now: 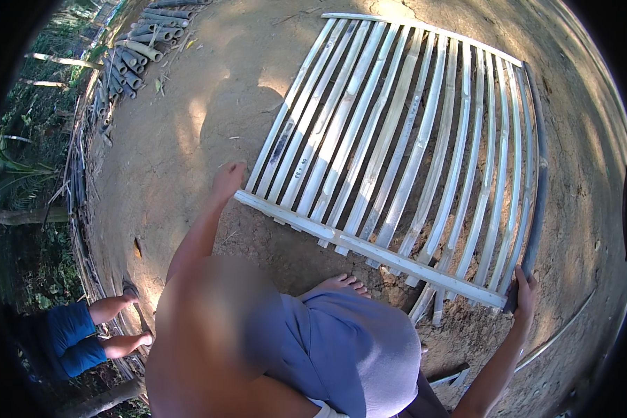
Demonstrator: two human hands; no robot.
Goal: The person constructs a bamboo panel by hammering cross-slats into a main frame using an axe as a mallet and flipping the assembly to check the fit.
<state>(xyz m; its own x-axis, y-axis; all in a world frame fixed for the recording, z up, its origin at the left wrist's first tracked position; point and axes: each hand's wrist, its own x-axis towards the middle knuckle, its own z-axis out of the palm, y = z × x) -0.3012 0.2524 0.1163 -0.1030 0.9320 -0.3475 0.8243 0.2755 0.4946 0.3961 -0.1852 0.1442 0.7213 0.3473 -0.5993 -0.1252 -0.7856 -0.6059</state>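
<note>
A panel of pale split-bamboo slats (399,108) lies slanting ahead of me, with a crosspiece at its far end and a near rail (425,269). Along its right side runs a dark pole (541,153). My right hand (526,291) grips the near right corner, fingers round the dark pole's end and thumb by the rail. At the near left corner, my left hand (228,180) is closed beside the rail's end; what its fingers hold, if anything, is hidden. My bare foot (338,284) is on the soil below the near rail.
Cut bamboo lengths (150,42) are piled at the far left. Another person in blue shorts (73,331) is at the left edge, beside greenery. Short slat pieces (425,303) lie under the near rail, and a thin pole (557,334) rests on the dirt at right.
</note>
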